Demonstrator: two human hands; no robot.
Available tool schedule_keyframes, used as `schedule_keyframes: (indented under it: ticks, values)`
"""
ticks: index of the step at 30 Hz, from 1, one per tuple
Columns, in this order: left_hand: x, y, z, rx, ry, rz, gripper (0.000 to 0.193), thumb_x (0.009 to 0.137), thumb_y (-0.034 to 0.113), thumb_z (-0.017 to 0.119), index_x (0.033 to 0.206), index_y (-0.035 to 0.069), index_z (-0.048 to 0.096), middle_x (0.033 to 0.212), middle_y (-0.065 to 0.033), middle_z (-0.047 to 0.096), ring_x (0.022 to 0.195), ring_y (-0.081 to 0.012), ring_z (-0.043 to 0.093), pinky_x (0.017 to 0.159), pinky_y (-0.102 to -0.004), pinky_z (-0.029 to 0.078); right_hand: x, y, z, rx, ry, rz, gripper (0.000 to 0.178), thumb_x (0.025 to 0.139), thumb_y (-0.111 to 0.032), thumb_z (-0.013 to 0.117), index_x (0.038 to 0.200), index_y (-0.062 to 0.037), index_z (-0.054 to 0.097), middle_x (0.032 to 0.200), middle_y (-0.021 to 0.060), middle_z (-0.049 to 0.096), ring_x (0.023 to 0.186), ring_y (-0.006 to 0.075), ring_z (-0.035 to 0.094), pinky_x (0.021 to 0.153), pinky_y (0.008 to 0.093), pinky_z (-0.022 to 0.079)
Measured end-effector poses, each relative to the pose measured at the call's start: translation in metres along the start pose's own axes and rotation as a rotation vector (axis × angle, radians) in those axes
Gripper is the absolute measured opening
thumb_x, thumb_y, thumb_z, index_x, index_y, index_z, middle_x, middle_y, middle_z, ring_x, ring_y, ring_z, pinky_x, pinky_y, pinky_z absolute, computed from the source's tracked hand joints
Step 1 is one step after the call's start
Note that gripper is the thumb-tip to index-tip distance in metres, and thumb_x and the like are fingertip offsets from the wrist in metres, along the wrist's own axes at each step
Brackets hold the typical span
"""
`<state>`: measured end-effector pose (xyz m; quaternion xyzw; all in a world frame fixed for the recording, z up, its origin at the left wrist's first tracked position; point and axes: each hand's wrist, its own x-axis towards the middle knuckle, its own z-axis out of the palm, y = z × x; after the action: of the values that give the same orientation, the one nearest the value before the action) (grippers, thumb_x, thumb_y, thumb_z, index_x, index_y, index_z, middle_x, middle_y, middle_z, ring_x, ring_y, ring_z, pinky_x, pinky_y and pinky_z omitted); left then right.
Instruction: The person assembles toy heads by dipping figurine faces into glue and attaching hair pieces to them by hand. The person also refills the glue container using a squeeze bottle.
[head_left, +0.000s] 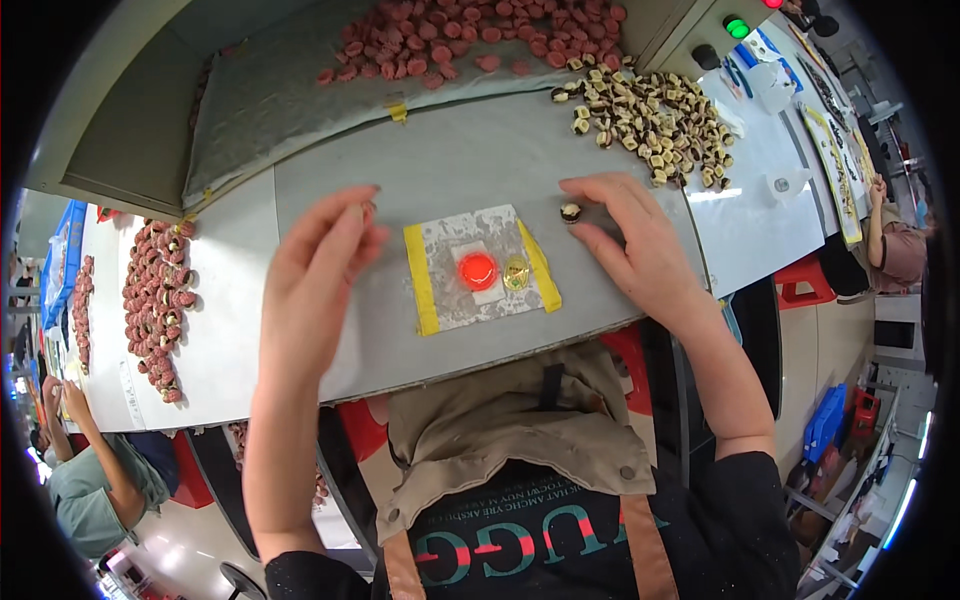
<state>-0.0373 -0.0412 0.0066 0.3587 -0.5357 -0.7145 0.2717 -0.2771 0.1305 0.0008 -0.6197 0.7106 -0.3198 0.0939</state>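
Note:
My left hand (325, 265) is raised over the table, left of the mat, its thumb and fingers drawn together. A small reddish bit shows at its fingertips, too blurred to name. On the right, my right hand (635, 245) has thumb and index finger apart around a small dark-and-cream piece (570, 212); the thumb tip is close beside it. Between both hands lies a grey speckled mat (450, 310) edged with yellow tape. A glowing red round spot (477, 270) is at its middle, with a gold oval sticker (516, 273) just right of it.
Many dark-and-cream pieces (655, 125) are heaped at the back right. Loose pink pieces (450, 35) cover a raised grey surface behind. Joined pink pieces (158, 300) lie in rows at left. A machine housing (130, 130) borders the back left. Other people sit at both sides.

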Motion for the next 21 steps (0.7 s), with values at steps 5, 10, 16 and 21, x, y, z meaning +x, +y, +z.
schedule_keyframes:
  ticks: [5,10,16,21]
  values:
    - [-0.044,-0.021,0.016,-0.413,-0.002,-0.087,0.031,0.099,0.016,0.052,0.126,-0.001,0.053,0.107,-0.0055,0.062,0.095,-0.0155,0.062,0.086,-0.0264,0.049,0.004,-0.014,0.004,-0.026,0.013,0.098,0.022,0.084,-0.008,0.067,0.105,-0.0025,0.06,0.096,0.0105,0.06,0.087,0.0232,0.06,0.075,0.0326,0.048]
    - [-0.047,-0.041,0.018,-0.686,-0.21,-0.136,0.032,0.099,0.016,0.05,0.128,0.001,0.05,0.11,-0.0047,0.061,0.098,-0.0136,0.06,0.088,-0.0262,0.047,0.007,-0.021,0.01,-0.166,-0.031,0.016,0.015,0.084,-0.008,0.066,0.097,-0.0013,0.062,0.086,0.0095,0.06,0.078,0.0216,0.061,0.068,0.0319,0.048]
    - [-0.054,-0.039,0.011,-0.695,-0.141,-0.135,0.031,0.099,0.015,0.051,0.127,0.002,0.05,0.11,-0.0035,0.06,0.097,-0.012,0.058,0.089,-0.0262,0.046,0.016,-0.039,0.015,-0.041,-0.108,0.144,0.012,0.084,-0.006,0.065,0.095,-0.0012,0.064,0.084,0.009,0.061,0.074,0.0199,0.059,0.066,0.0305,0.047]
    - [-0.055,-0.043,0.009,-0.722,-0.154,-0.086,0.03,0.098,0.014,0.052,0.127,0.005,0.052,0.114,-0.0055,0.061,0.094,-0.0094,0.061,0.086,-0.0248,0.049,0.018,-0.075,0.037,0.112,-0.113,-0.107,0.017,0.078,-0.004,0.069,0.094,-0.0034,0.066,0.084,0.0073,0.06,0.075,0.0217,0.059,0.069,0.0321,0.048]
